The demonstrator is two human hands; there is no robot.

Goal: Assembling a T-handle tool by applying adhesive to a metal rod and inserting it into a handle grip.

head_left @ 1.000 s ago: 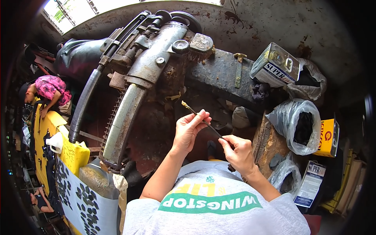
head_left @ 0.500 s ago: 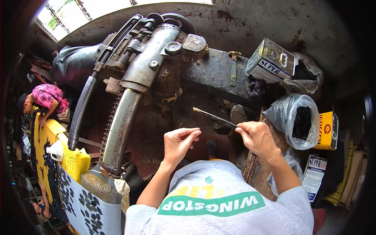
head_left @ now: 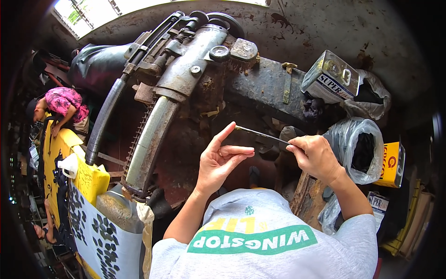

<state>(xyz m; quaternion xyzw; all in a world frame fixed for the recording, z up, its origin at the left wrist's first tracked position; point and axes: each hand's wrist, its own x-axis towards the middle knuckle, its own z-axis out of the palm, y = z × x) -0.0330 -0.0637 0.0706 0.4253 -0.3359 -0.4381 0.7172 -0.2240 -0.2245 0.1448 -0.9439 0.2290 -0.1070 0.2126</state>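
Observation:
My right hand [head_left: 316, 156] grips a thin dark stick [head_left: 262, 134] between thumb and fingers. The stick points left, with a yellowish smear at its far end. My left hand [head_left: 217, 162] is raised with its index finger stretched up to the stick's smeared tip, seemingly touching it. The thumb and middle finger of that hand are pressed together; whatever may be between them is too small to make out.
A large metal machine [head_left: 172, 83] with a long curved arm stands ahead on the left. At right are a metal can [head_left: 331, 76], a clear plastic bag [head_left: 344, 144] and a yellow can [head_left: 391, 165]. A sheet with dark pieces [head_left: 100, 242] lies left; two other people are beyond.
My left index finger has lifted from the thumb and reached the stick's tip, and that hand has risen. The right hand has moved slightly right and up with the stick.

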